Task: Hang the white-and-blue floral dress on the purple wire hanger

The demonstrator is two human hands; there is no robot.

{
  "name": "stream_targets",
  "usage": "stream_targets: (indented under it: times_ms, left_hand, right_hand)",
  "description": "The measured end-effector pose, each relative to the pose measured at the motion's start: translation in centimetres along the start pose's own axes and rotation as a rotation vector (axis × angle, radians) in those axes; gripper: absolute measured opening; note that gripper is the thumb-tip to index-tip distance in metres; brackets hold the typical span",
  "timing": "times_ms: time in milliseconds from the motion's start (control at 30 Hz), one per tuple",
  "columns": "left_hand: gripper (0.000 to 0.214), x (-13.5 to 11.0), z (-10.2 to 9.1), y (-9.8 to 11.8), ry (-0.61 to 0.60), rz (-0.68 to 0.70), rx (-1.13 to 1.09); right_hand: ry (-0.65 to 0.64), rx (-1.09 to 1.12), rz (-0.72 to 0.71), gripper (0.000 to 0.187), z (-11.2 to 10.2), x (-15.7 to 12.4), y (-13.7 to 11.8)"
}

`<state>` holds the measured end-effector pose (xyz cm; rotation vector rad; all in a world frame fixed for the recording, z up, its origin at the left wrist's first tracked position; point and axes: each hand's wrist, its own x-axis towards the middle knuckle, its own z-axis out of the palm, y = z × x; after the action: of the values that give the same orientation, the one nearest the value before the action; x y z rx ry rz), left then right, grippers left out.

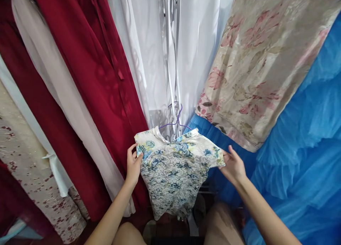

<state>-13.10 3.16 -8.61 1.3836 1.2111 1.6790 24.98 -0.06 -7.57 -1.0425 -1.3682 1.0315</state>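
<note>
A short-sleeved floral blouse (177, 170), cream with blue, green and grey patterning, hangs in front of me on a purple hanger (177, 122). My left hand (134, 164) pinches the edge of its left-side sleeve between thumb and fingers. At the opposite sleeve, my right hand (233, 165) holds the hem with its fingers, whose tips are partly hidden by the cloth; its thumb sticks up, apart from the fabric. The sleeves are spread out to both sides between my hands. The blouse's lower hem hangs above my knees.
Long garments hang all around: a dark red one (87, 78) at left, white cloth (198, 53) behind the hanger, a beige flowered piece (247, 71) and blue ruffled fabric (298, 149) at right. White straps (174, 60) dangle behind the hook. My knees (130, 234) are at the bottom.
</note>
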Motion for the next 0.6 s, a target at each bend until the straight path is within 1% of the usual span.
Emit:
stream_targets:
  times_ms: [67,133,167,200,233,300,367,433,467,533,567,600]
  left_hand:
    - [0.07,-0.6,0.6,0.4,-0.002,-0.034,-0.051]
    - [0.078,-0.6,1.8,1.0,-0.008,-0.063,-0.095]
    - [0.077,-0.5,2.5,1.4,-0.016,-0.067,-0.103]
    - [0.073,-0.4,3.1,1.9,-0.022,-0.053,-0.101]
    - [0.067,-0.2,3.8,2.5,-0.027,-0.021,-0.088]
    - [0.062,0.2,4.7,4.1,-0.045,0.076,-0.052]
    - [0.07,0.5,5.3,6.0,-0.044,0.18,0.017]
    - [0.082,0.7,5.7,7.7,0.01,0.293,0.182]
    - [0.088,0.7,5.8,8.3,0.045,0.361,0.292]
    - [0.096,0.6,6.0,8.7,0.08,0.501,0.499]
    - [0.098,0.5,6.1,8.4,0.056,0.56,0.571]
    - [0.097,0.3,6.2,7.7,0.012,0.603,0.616]
  right_hand:
    - [0.033,0.034,0.035,0.064,-0.7,-0.5,-1.4]
    - [0.023,0.038,0.037,0.045,-0.4,-0.6,-3.0]
    - [0.023,0.052,0.033,0.04,-0.1,-0.5,-3.8]
    - [0.042,0.076,0.029,0.039,0.2,-0.3,-4.6]
    - [0.088,0.107,0.028,0.039,0.3,0.0,-5.4]
    - [0.226,0.174,0.027,0.036,-0.1,0.6,-6.6]
    - [0.361,0.214,0.021,0.032,-1.2,0.7,-7.4]
    - [0.446,0.224,0.003,0.028,-2.6,-0.2,-7.7]
    - [0.463,0.21,-0.005,0.028,-3.0,-1.0,-7.6]
    - [0.433,0.137,0.004,0.032,-3.2,-3.6,-7.1]
    - [0.39,0.086,0.022,0.036,-2.8,-5.1,-6.8]
    - [0.316,0.043,0.053,0.04,-2.2,-6.7,-6.6]
